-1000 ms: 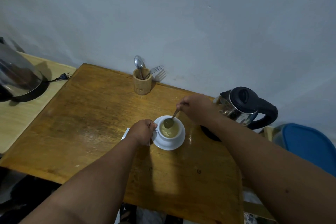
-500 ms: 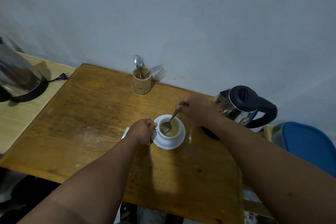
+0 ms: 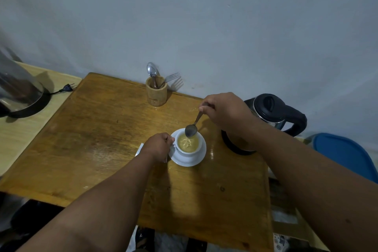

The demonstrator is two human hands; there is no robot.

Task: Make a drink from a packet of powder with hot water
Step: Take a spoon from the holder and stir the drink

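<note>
While left hand (image 3: pixel 158 146) grips handle of white cup (image 3: pixel 188 146), right hand (image 3: pixel 224 111) pinches spoon (image 3: pixel 192 127), bowl raised just above cup's far rim. Cup, holding yellowish drink, sits on saucer (image 3: pixel 188 160) mid wooden surface (image 3: pixel 98 133). Kettle (image 3: pixel 274 114) right of cup. Cutlery holder (image 3: pixel 156 93) by wall.

A modest home kitchen corner: a worn wooden table (image 3: pixel 98 139) against a bare painted wall (image 3: pixel 204 16), a bamboo cutlery holder (image 3: pixel 156 93) at the far edge, an electric kettle (image 3: pixel 272 112) at right.
</note>
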